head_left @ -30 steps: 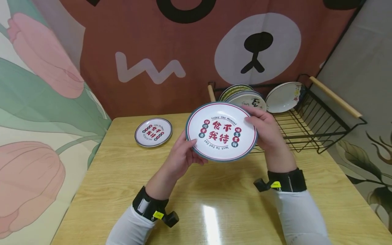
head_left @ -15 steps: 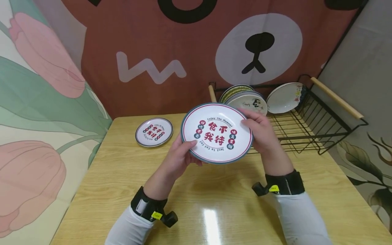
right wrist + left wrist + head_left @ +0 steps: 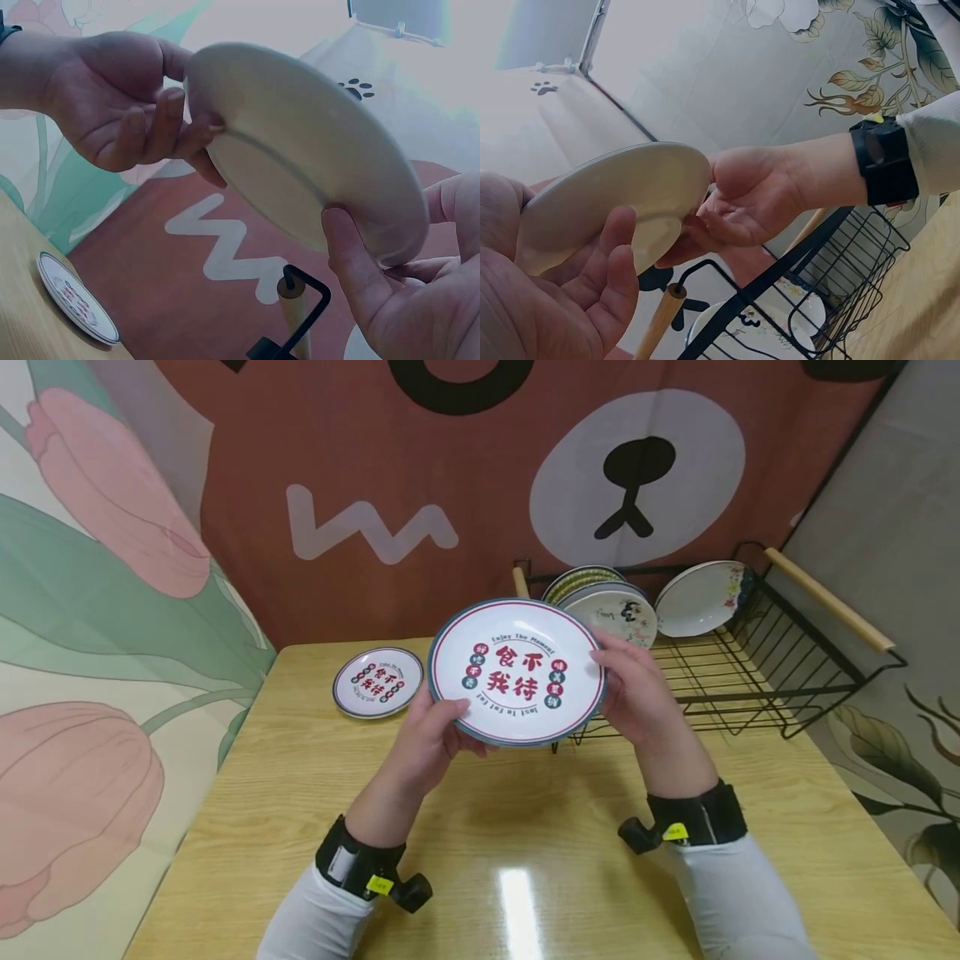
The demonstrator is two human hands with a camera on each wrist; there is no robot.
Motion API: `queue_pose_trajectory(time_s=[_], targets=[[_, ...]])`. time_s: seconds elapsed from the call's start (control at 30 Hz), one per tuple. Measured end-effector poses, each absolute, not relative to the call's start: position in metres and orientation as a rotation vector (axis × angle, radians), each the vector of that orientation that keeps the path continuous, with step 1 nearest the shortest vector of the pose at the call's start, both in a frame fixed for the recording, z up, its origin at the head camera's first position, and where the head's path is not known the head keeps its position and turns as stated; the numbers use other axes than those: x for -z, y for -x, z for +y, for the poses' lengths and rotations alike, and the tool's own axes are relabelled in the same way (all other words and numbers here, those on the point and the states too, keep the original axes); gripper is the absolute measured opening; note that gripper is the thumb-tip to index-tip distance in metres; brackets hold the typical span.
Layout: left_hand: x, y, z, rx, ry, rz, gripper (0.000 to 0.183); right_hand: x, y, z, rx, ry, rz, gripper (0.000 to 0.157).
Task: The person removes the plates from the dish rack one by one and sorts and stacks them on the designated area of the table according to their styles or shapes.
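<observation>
Both hands hold up a white plate (image 3: 517,672) with a blue-green rim, a red ring and red Chinese characters. My left hand (image 3: 431,731) grips its lower left edge, thumb on the face and fingers beneath. At the right edge, my right hand (image 3: 637,689) pinches the rim with the thumb behind or at the edge. The plain pale underside of the plate (image 3: 300,150) shows in the right wrist view, fingers of both hands against it. A smaller plate (image 3: 377,683) with the same lettering lies on the table to the left.
A black wire dish rack (image 3: 720,693) with wooden handles stands at the back right of the wooden table (image 3: 300,827). Several plates stand upright in it, among them a white plate with a dark figure (image 3: 615,617) and a floral white dish (image 3: 697,600). A patterned curtain (image 3: 360,443) hangs behind.
The held plate has moved left in the head view, with both hands following, and most recently slightly up. The smaller plate and the rack stay where they were.
</observation>
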State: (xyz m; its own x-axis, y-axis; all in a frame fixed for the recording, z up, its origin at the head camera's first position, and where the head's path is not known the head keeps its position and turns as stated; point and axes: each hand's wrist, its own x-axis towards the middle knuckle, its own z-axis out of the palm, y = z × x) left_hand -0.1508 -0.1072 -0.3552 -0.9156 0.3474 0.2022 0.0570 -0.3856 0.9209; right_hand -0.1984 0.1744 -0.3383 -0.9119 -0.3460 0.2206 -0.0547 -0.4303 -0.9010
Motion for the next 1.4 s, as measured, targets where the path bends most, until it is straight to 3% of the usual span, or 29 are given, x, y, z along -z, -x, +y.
queue_pose_trajectory(time_s=[0.27, 0.63, 1.0, 1.4], targets=[[0.357, 0.159, -0.117, -2.513, -0.509, 1.63, 0.06, 0.341, 0.195, 0.169, 2.401, 0.753, 1.441, 0.056], [0.36, 0.173, -0.129, -2.65, -0.278, 1.699, 0.057, 0.341, 0.183, 0.152, 2.286, 0.792, 1.382, 0.062], [0.372, 0.198, -0.151, -2.751, -0.104, 1.782, 0.057, 0.351, 0.177, 0.129, 2.193, 0.746, 1.374, 0.064], [0.413, 0.239, -0.19, -2.809, 0.292, 1.833, 0.057, 0.364, 0.179, 0.113, 2.11, 0.562, 1.504, 0.064]])
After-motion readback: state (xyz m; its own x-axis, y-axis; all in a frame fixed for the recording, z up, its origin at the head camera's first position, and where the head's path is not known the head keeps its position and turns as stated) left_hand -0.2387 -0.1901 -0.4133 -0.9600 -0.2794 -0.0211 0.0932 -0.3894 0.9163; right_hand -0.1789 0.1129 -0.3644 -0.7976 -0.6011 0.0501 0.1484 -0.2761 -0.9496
